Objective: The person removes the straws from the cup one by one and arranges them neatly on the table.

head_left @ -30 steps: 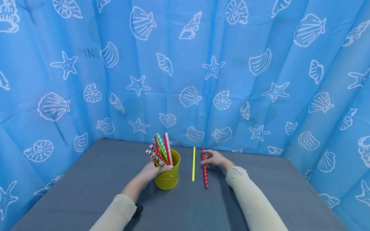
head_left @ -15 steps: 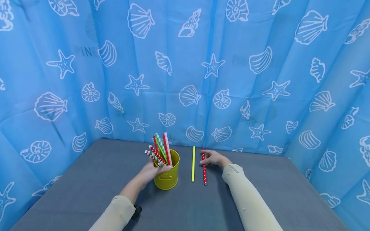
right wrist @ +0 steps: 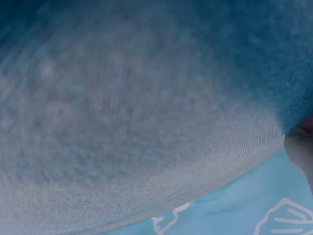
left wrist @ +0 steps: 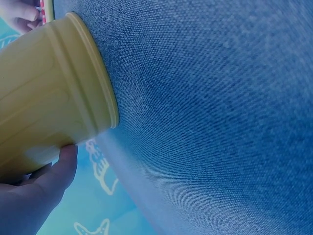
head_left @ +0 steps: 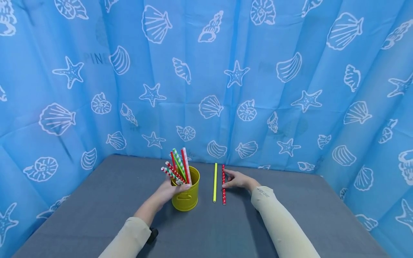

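My left hand [head_left: 167,190] holds a yellow metal bucket [head_left: 185,202] by its side, thumb near the rim. Fingers [left wrist: 63,169] on the bucket's wall show in the left wrist view. Several paper straws [head_left: 179,166], some red, some green, some striped or dotted, lean out of the bucket. On the table, a red straw with white dots [head_left: 224,195] lies parallel to a yellow straw [head_left: 215,182]. My right hand [head_left: 240,180] touches the red straw from the right, thumb and forefinger spread along it. The right wrist view catches only a bit of the hand [right wrist: 301,149].
A grey cloth covers the table [head_left: 106,200]. Behind and at both sides hangs a blue curtain [head_left: 206,79] with white shells and starfish. A dark wrist camera [head_left: 152,235] sits at my left cuff.
The red dotted straw has shifted left, nearer the yellow straw, and now lies straighter. My right hand has moved left slightly with it. My left hand stays on the bucket.
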A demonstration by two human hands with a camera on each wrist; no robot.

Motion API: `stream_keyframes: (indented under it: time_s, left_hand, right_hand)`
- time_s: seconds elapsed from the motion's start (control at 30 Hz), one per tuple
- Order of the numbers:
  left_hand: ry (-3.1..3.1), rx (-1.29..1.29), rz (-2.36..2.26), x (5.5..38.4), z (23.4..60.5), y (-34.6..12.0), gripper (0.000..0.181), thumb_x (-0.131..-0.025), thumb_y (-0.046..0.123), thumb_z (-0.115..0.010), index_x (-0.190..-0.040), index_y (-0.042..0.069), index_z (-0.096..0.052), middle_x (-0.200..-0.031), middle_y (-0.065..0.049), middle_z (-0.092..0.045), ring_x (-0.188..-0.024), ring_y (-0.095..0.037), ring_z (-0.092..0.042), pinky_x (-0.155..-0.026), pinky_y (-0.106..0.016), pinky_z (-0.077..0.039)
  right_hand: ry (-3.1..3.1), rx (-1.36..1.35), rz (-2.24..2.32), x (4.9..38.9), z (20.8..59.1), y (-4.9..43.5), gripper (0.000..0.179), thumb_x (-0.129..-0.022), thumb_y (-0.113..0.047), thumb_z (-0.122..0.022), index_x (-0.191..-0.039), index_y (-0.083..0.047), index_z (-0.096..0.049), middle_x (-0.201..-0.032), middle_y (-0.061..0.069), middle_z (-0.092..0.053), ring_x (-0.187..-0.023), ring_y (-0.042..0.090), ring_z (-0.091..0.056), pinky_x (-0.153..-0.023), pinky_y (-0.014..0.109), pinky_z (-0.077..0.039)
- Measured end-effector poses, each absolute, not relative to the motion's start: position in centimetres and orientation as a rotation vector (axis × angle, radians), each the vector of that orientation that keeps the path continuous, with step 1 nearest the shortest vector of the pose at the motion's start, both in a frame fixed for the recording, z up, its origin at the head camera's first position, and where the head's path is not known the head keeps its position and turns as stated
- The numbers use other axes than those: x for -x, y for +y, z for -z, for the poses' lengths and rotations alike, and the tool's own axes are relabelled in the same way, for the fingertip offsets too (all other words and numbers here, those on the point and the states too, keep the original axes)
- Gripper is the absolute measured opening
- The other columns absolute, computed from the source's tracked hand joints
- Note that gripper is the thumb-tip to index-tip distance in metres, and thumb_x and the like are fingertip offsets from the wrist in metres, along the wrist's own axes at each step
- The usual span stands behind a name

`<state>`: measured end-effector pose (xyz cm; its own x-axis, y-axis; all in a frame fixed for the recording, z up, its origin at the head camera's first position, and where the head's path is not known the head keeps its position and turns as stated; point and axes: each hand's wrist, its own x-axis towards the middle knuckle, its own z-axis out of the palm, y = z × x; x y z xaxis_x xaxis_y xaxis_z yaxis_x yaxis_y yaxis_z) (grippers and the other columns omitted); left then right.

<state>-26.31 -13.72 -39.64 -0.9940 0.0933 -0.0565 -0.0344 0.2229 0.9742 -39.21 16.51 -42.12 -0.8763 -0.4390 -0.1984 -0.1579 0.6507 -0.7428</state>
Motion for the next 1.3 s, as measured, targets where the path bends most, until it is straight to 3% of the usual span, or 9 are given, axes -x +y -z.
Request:
stream_keyframes:
  time_s: [0.77, 1.3]
  left_hand:
    - [2.376, -0.011, -1.859, 26.29, 39.29, -13.68, 0.090, -0.086, 0.038, -0.072, -0.150, 0.008, -0.016, -0.148, -0.021, -0.033, -0.134, -0.039, -0.032, -0.108, -0.062, -0.025]
    - [2.372, -0.008, -1.865, 26.29, 39.47, -13.76, 0.090, -0.085, 0.040, -0.073, -0.150, 0.009, -0.017, -0.148, -0.020, -0.033, -0.134, -0.040, -0.031, -0.107, -0.065, -0.024]
  right_hand:
    - [2.575, 0.357, 0.973, 38.90, 41.86, 15.89, 0.082, -0.085, -0.021, -0.076, -0.152, -0.008, -0.031, -0.095, 0.008, -0.047, -0.085, 0.020, -0.045, -0.072, 0.032, -0.036]
    - [2.555, 0.339, 1.027, 39.14, 42.12, 15.98, 0.089, -0.084, -0.019, -0.077, -0.152, 0.001, -0.022, -0.092, 0.006, -0.046, -0.079, 0.018, -0.044, -0.067, 0.028, -0.036]
